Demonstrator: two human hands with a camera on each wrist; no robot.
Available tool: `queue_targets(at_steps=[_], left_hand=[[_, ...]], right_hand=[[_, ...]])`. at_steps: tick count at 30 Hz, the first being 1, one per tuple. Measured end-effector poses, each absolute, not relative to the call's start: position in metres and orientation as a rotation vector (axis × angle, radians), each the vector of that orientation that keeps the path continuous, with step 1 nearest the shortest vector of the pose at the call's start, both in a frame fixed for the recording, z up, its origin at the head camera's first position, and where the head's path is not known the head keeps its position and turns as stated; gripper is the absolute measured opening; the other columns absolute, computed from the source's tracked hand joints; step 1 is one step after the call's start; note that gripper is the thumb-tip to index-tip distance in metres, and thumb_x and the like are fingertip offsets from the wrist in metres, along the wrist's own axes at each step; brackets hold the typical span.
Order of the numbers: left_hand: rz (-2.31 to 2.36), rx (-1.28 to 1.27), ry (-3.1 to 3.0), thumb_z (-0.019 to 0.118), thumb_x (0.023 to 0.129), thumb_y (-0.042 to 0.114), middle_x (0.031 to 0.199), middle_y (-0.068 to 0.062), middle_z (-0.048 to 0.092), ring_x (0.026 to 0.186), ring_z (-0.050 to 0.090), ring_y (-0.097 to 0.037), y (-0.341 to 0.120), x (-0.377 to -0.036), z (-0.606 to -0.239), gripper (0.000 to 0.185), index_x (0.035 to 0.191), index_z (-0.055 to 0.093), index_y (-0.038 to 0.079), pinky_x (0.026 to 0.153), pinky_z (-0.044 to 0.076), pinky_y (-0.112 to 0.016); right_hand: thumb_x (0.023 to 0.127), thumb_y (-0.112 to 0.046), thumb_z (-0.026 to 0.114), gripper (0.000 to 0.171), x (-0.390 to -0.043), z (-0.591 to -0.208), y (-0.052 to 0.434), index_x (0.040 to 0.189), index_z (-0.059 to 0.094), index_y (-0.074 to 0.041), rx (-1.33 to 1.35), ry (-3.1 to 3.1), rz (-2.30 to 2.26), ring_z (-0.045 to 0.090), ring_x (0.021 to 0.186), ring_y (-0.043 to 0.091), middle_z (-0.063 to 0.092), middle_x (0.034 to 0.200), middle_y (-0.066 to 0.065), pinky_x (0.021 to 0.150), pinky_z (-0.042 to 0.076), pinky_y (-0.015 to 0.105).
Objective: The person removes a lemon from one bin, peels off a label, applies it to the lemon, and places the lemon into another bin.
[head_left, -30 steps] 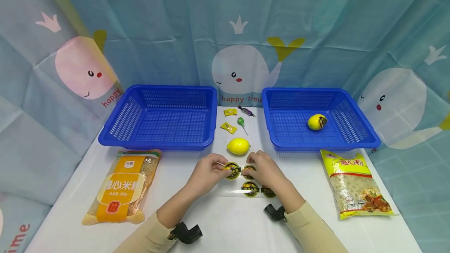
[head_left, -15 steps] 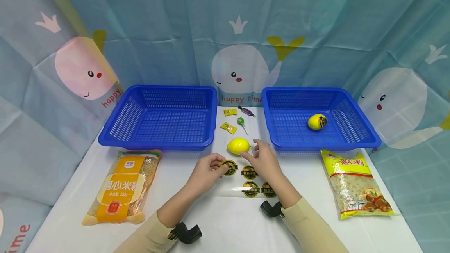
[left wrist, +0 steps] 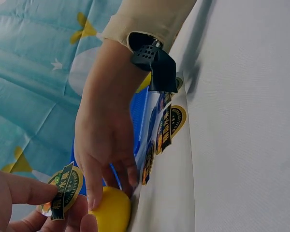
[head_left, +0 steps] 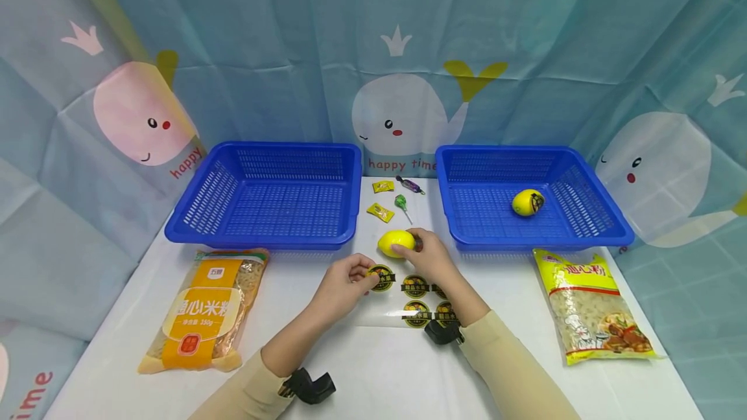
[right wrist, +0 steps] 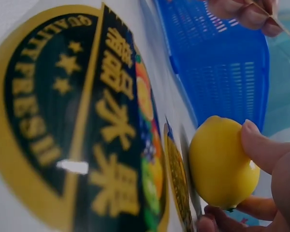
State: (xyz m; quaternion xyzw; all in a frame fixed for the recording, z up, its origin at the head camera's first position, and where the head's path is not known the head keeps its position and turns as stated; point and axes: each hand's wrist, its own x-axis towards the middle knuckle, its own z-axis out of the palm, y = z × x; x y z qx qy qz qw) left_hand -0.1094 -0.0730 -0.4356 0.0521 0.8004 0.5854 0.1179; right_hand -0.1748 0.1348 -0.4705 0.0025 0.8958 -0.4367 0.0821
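Note:
My left hand (head_left: 343, 287) pinches a round black-and-gold sticker (head_left: 383, 279) between thumb and fingers, peeled off and held above the table. In the left wrist view the sticker (left wrist: 66, 190) shows its printed front. Just beyond it, my right hand (head_left: 434, 259) grips a yellow lemon (head_left: 393, 243) at its right end. The right wrist view has the thumb on one side of the lemon (right wrist: 222, 162) and fingers on the other. Under the hands lies a clear sticker sheet (head_left: 373, 319) with several matching stickers, partly covered by my right forearm.
Two blue baskets stand at the back, the left one (head_left: 259, 240) and the right one (head_left: 537, 240), which holds a lemon (head_left: 527, 202) bearing a sticker. Wrapped candies (head_left: 380, 212) and a green lollipop (head_left: 400, 202) lie between them. Pasta bags flank the table, left (head_left: 201, 313) and right (head_left: 592, 310).
My right hand has left the sticker sheet, moved away from me to the lemon and taken hold of it. My left hand keeps the sticker, lifted off nearly in place.

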Motion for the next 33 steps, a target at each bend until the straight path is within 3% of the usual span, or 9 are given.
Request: queue_targets(at_steps=[11,14,18,22,25,33], left_hand=[[1.728,0.176,2.385,0.070,0.092,0.007,0.083,-0.004,0.068,0.073,0.059,-0.016,-0.072,-0.112,-0.429,0.012,0.104,0.068,0.004,0.061,0.048,-0.022],[1.746,0.153,2.367,0.069,0.092,0.006,0.084,-0.006,0.069,0.072,0.059,-0.016,-0.074,-0.112,-0.427,0.014,0.106,0.068,0.003,0.060,0.049,-0.022],[1.764,0.154,2.339,0.069,0.093,0.005,0.085,-0.008,0.069,0.072,0.059,-0.018,-0.076,-0.113,-0.428,0.015,0.107,0.067,0.001,0.060,0.049,-0.022],[1.774,0.160,2.311,0.069,0.093,0.007,0.087,-0.009,0.069,0.073,0.060,-0.019,-0.077,-0.114,-0.429,0.016,0.108,0.067,0.001,0.063,0.052,-0.025],[1.788,0.163,2.290,0.070,0.093,0.009,0.088,-0.010,0.069,0.074,0.061,-0.020,-0.078,-0.113,-0.428,0.018,0.109,0.067,0.001,0.066,0.055,-0.030],[1.816,0.168,2.257,0.070,0.094,0.010,0.091,-0.011,0.071,0.079,0.065,-0.025,-0.076,-0.112,-0.427,0.017,0.109,0.067,0.001,0.073,0.059,-0.036]], right_hand=[[0.084,-0.027,0.084,0.064,-0.163,-0.466,0.149,0.142,0.058,-0.020,-0.110,2.471,-1.602,0.064,0.111,0.030,0.057,0.141,0.008,0.091,0.056,0.038],[0.082,-0.024,0.085,0.071,-0.159,-0.462,0.151,0.146,0.053,-0.017,-0.178,2.418,-1.619,0.060,0.117,0.032,0.059,0.141,0.009,0.095,0.053,0.043],[0.083,-0.020,0.083,0.069,-0.156,-0.460,0.152,0.143,0.051,-0.007,-0.216,2.259,-1.734,0.058,0.120,0.032,0.063,0.135,0.013,0.098,0.053,0.043],[0.091,-0.015,0.075,0.063,-0.151,-0.460,0.154,0.146,0.047,0.000,-0.262,2.010,-1.874,0.062,0.110,0.025,0.061,0.133,0.018,0.087,0.057,0.032],[0.095,-0.014,0.069,0.063,-0.147,-0.461,0.156,0.150,0.042,0.001,-0.301,1.886,-1.919,0.063,0.108,0.021,0.058,0.136,0.021,0.085,0.058,0.028],[0.099,-0.015,0.065,0.064,-0.142,-0.457,0.158,0.154,0.037,-0.001,-0.418,1.774,-1.918,0.057,0.124,0.022,0.049,0.147,0.022,0.098,0.054,0.031]])
